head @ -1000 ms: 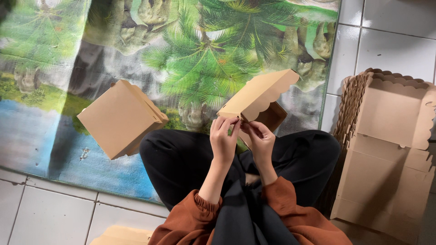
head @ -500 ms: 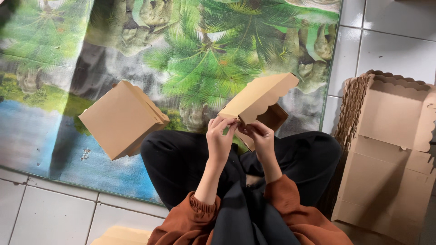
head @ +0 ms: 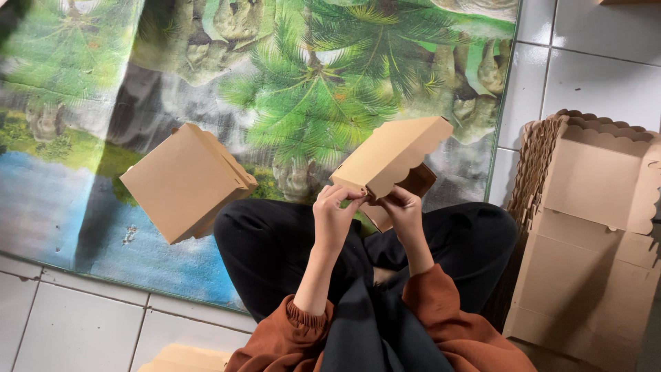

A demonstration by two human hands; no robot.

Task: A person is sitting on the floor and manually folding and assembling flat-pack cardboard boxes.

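Observation:
I hold a brown cardboard box [head: 391, 153] with a scalloped lid edge up over my lap. My left hand [head: 334, 219] pinches its near left corner. My right hand [head: 404, 212] grips the underside at the near right, its fingers partly tucked under the box. My legs in black trousers [head: 275, 251] are crossed below. A finished, folded brown box [head: 184, 180] rests beside my left knee on the mat.
A printed mat with palm trees and water [head: 289, 89] covers the floor ahead. A stack of flat, unfolded scalloped cardboard blanks [head: 592, 227] lies to the right on white tiles [head: 599, 76]. Another piece of cardboard [head: 186, 358] shows at the bottom edge.
The held box has tilted and risen slightly, and both hands have shifted along its near edge. The folded box on the mat has stayed put.

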